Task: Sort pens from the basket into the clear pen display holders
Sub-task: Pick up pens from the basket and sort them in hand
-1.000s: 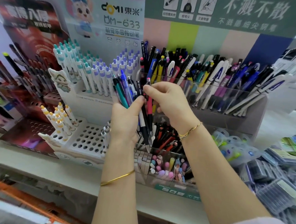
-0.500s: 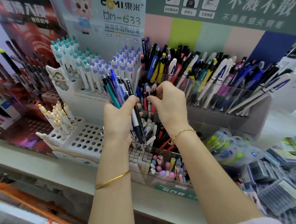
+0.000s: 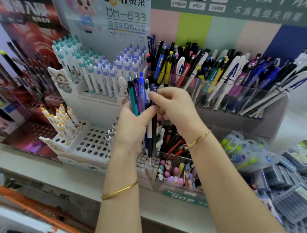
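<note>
A white perforated stand [image 3: 94, 145] carries yellow-capped markers [image 3: 62, 120], beside a dark red display [image 3: 30, 33], with pastel erasers [image 3: 171, 172] boxed in front.

head camera looks forward and down, close over a pen display shelf [image 3: 43, 170].

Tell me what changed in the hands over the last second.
The right hand dropped to the holder, let go of the red pen, and returned to pinch a dark pen in the bundle. The left hand kept gripping that bundle; displays unchanged.
</note>
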The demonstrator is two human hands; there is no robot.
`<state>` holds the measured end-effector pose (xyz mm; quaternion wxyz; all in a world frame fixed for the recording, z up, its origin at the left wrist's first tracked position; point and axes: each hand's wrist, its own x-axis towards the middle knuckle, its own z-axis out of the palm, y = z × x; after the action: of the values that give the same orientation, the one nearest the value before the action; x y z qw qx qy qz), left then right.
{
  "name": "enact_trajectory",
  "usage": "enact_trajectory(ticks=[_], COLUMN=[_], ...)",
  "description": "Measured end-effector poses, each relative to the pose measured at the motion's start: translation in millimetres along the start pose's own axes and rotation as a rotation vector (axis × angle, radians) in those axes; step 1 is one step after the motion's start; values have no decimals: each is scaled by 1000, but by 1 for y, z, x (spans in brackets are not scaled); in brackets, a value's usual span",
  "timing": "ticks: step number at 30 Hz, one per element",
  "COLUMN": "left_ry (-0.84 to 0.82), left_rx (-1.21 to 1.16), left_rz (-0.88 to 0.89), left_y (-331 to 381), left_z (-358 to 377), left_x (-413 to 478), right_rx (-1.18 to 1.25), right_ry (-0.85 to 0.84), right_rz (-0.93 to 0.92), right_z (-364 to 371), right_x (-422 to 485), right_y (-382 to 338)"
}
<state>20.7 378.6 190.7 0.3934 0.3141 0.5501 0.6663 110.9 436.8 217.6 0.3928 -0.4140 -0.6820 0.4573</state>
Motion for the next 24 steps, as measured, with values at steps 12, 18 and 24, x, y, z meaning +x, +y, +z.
enact_trajectory(ticks=[12,18,24], left_ry=[173,186,144], left_rx=[-88,-84,-73], left_rz=[-7,-9,-2], left_y=[0,2,4], left_z=[-11,-10,-9], left_x=[9,7,5], right_rx=[-190,-365,-677], right_ry=[562,456,465], right_rz=[-488,-478,-491], right_z=[0,5,13], right_x=[11,11,7], right_y=[3,5,17])
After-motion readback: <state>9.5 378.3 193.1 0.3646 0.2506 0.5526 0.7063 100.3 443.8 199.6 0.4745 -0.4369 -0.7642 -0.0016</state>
